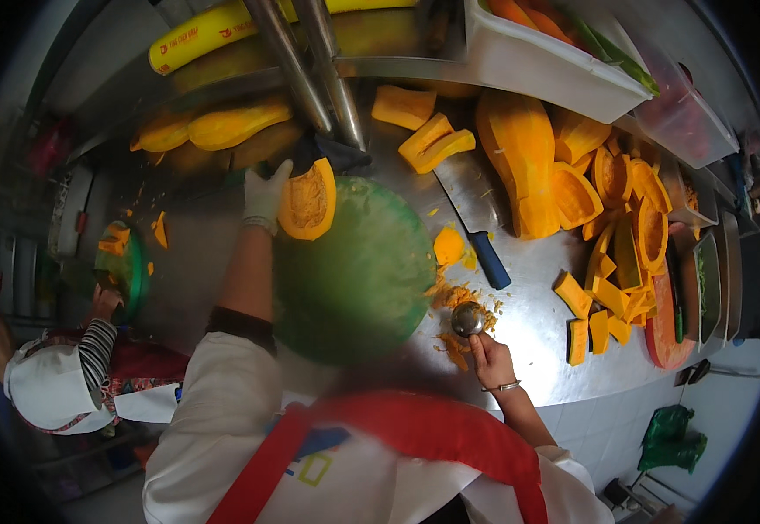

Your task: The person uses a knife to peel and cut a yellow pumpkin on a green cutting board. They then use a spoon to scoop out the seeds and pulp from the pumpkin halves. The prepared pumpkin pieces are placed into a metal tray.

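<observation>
My left hand (266,196), in a pale glove, holds a cut pumpkin piece (310,200) by its left side, its seedy hollow facing up, over the far left edge of a round green cutting board (354,275). My bare right hand (493,363) grips the handle of a metal scoop (468,319), whose rounded back shows above a heap of pumpkin pulp and seeds (455,296) beside the board. A cleaver with a blue handle (490,260) lies on the steel table beyond the pulp. A small orange pumpkin end (449,246) lies near the board's right edge.
A large peeled pumpkin (517,164), hollowed halves (652,232) and cut chunks (573,295) lie at the right. Two peeled pumpkins (239,124) rest at the far left, near metal posts (334,78). A white bin (557,65) stands behind. A co-worker (59,386) works at the left by another green board (136,275).
</observation>
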The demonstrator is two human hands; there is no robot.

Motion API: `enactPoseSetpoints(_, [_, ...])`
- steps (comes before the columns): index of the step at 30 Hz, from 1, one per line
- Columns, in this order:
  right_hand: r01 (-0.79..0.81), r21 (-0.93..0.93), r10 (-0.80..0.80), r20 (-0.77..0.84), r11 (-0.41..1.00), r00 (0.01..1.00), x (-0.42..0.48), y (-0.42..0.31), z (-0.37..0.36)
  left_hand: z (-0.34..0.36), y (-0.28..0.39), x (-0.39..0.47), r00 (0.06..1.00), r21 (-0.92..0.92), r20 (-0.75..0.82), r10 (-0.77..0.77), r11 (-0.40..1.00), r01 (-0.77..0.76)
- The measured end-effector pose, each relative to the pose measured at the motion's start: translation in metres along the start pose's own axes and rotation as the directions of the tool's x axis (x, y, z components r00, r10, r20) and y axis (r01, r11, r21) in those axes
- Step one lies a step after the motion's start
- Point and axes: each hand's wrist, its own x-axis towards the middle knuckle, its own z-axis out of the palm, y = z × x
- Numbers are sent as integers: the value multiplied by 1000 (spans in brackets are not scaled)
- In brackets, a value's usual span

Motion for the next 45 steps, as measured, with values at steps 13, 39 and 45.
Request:
enactPoseSetpoints(13, [237,59,-244,196,970,950,49,-94,15,-13,-4,-114,667,-108,715,212,975,-194])
enactPoseSetpoints(39, [424,-46,-322,580,904,748,153,-168,95,-4,-60,-194,959,-658,282,-9,726,200])
enactPoseSetpoints(45, [617,-362,-195,733,699,651,167,-157,69,-5,-52,-190,968,-349,249,20,934,71])
